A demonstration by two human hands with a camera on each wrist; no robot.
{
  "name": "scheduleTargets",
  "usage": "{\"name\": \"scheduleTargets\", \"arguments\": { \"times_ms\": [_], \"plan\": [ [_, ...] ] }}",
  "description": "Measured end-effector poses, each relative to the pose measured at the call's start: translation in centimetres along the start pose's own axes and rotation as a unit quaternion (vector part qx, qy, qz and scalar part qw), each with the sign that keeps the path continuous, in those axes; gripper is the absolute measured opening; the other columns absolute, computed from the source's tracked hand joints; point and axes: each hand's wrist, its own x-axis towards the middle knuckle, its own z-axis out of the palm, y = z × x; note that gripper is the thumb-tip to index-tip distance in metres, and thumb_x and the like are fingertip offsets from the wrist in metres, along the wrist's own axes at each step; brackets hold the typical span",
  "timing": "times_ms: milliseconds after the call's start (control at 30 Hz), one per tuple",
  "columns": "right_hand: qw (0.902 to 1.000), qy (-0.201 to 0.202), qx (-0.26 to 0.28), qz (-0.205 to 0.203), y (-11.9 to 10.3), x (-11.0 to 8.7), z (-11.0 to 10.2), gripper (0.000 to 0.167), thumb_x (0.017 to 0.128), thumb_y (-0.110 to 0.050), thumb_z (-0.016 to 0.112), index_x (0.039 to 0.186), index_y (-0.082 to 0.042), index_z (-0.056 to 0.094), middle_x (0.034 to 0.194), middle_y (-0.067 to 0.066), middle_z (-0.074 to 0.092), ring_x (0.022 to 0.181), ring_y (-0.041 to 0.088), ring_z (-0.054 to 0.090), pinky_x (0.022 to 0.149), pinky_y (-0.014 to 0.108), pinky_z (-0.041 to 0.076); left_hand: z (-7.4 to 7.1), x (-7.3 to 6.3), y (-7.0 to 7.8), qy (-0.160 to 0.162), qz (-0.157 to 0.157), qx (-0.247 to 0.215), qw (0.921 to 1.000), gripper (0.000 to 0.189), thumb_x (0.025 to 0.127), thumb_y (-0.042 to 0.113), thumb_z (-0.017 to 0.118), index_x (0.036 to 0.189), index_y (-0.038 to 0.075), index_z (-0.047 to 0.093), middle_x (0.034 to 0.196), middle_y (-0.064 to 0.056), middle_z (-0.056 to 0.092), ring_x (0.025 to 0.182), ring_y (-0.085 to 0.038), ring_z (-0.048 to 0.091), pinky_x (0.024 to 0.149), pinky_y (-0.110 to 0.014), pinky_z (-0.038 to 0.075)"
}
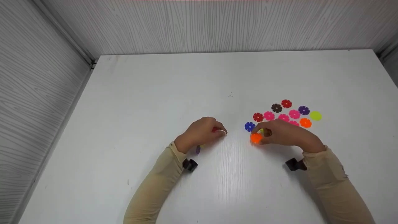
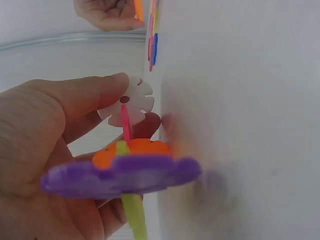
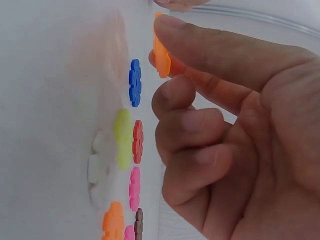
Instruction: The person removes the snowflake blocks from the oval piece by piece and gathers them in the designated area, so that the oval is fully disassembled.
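My left hand pinches a white notched disc between thumb and finger. Joined to it in a chain are a pink disc, an orange disc, a yellow-green disc and a purple disc. In the head view most of that chain is hidden behind the hand. To the right, my right hand holds a loose orange disc between thumb and forefinger, just over the table; its other fingers are curled, as the right wrist view shows.
Several flat notched discs lie on the white table beyond and around the right hand, among them a blue disc, a red disc, a brown disc and a yellow disc. A grained panel stands behind the table.
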Motion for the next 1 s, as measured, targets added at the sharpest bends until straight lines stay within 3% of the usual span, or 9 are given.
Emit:
{"name": "scheduleTargets", "arguments": {
  "times_ms": [167, 433, 633, 1000],
  "plan": [
    [1.0000, -0.005, -0.001, 0.004, -0.1, 0.0, 0.1, 0.032, 0.088, -0.019, 0.069, 0.119, -0.020, 0.066, 0.076, 0.002, 0.051, 0.072, 0.016, 0.048, 0.059, 0.028, 0.040, 0.0, -0.1, 0.0, -0.012, -0.014, 0.003, 0.9998, 0.023, 0.093, 0.020, 0.059, 0.107, 0.014, 0.075, 0.089, -0.002, 0.067, 0.074, -0.011, 0.043, 0.062, -0.025, 0.033],
    [0.9994, 0.021, -0.027, 0.009, -0.1, 0.2, 0.3, 0.034, 0.087, -0.020, 0.071, 0.121, -0.020, 0.067, 0.073, 0.002, 0.050, 0.070, 0.016, 0.047, 0.056, 0.027, 0.037, -0.8, -0.7, 0.0, -0.034, -0.015, 0.029, 0.9989, 0.031, 0.089, 0.022, 0.068, 0.118, 0.011, 0.069, 0.106, -0.008, 0.066, 0.093, -0.020, 0.052, 0.077, -0.030, 0.043],
    [0.9990, 0.027, -0.033, 0.011, -0.1, 0.3, 0.5, 0.034, 0.087, -0.019, 0.071, 0.121, -0.021, 0.067, 0.076, 0.001, 0.053, 0.072, 0.017, 0.049, 0.057, 0.026, 0.039, -1.4, -1.3, -0.3, -0.035, -0.038, 0.049, 0.9975, 0.039, 0.087, 0.027, 0.071, 0.123, 0.013, 0.065, 0.115, -0.007, 0.064, 0.105, -0.022, 0.055, 0.084, -0.034, 0.047],
    [0.9995, 0.022, -0.022, 0.006, 0.0, 0.3, 0.4, 0.033, 0.088, -0.015, 0.069, 0.120, -0.022, 0.066, 0.077, 0.001, 0.053, 0.074, 0.017, 0.050, 0.062, 0.028, 0.042, -1.4, -1.0, -0.7, -0.048, -0.075, 0.070, 0.9936, 0.039, 0.085, 0.031, 0.072, 0.120, 0.017, 0.065, 0.108, -0.004, 0.068, 0.097, -0.019, 0.059, 0.079, -0.036, 0.048]
  ]
}}
